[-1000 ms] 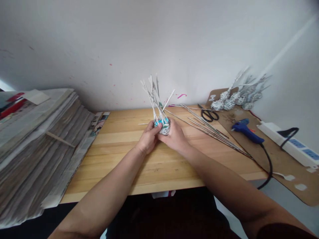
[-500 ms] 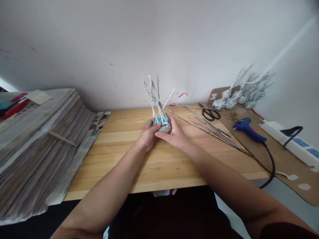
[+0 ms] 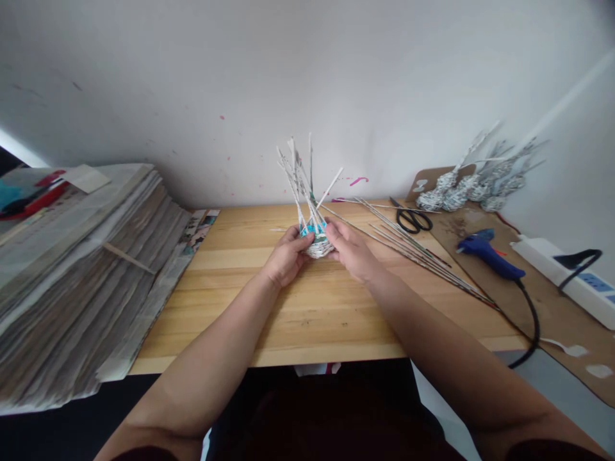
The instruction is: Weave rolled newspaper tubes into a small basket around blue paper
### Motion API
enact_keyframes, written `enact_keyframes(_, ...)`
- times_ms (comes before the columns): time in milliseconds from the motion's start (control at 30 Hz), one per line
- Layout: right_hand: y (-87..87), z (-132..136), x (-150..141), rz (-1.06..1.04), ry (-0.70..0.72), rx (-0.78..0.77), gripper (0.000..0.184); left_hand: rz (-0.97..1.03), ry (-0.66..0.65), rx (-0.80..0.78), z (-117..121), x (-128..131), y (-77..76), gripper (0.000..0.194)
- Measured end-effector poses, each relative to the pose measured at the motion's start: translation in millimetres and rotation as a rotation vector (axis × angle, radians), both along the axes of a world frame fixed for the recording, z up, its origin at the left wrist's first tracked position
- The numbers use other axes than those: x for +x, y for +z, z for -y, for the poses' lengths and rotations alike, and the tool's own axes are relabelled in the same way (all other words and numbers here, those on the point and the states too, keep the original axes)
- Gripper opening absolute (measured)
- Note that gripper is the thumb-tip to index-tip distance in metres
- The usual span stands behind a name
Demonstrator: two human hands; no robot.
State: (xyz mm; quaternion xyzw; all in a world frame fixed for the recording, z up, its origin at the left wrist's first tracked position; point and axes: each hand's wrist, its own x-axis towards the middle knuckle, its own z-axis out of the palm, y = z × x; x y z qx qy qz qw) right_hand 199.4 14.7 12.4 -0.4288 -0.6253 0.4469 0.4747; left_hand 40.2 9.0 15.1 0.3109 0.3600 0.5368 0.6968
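Between my hands is a small basket woven from rolled paper (image 3: pixel 319 248), with a turquoise and green band near its top and several white paper sticks jutting upward from it. My left hand (image 3: pixel 289 255) grips its left side, thumb on the front of the band. On the right side my right hand (image 3: pixel 353 248) is closed round it, the thumb near the rim and the fingers partly hidden behind. Several long thin paper sticks (image 3: pixel 413 248) lie on the table right of my right hand.
A tall stack of newspapers (image 3: pixel 96 275) stands on the left. To the right are black scissors (image 3: pixel 414 221), a blue glue gun (image 3: pixel 490 255), a white power strip (image 3: pixel 567 272) and several woven paper pieces (image 3: pixel 473 189) on brown cardboard (image 3: pixel 473 221). Behind the wooden table (image 3: pixel 317 320) rises a wall.
My right thumb has moved from the front of the woven basket up to its right side, uncovering more of the white weave. The whole view has shifted slightly.
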Motion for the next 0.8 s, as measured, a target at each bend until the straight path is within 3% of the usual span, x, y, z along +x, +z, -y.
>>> enact_keyframes(100,4.5,-3,5,-0.23,0.072,-0.224,0.052,0.047,-0.017,-0.014,0,-3,3.0,0.021)
enact_keyframes(200,5.9,-3,6,-0.269,0.023,-0.287,0.05,0.087,-0.02,-0.042,-1,-5,4.4,0.021)
enact_keyframes(367,-2.4,4,-3,-0.148,0.007,-0.088,0.076,0.085,0.021,-0.055,-3,-5,2.7,0.021)
enact_keyframes(467,-6.9,12,-10,-0.016,-0.039,0.042,0.083,0.085,0.004,-0.036,-1,-1,1.6,0.024)
enact_keyframes(633,-4.8,19,-13,0.159,-0.167,0.074,0.063,0.074,-0.027,-0.007,3,4,-0.9,0.025)
enact_keyframes(800,-1.8,22,-13,0.152,-0.212,0.107,0.052,0.066,-0.032,0.012,6,3,-1.7,0.025)
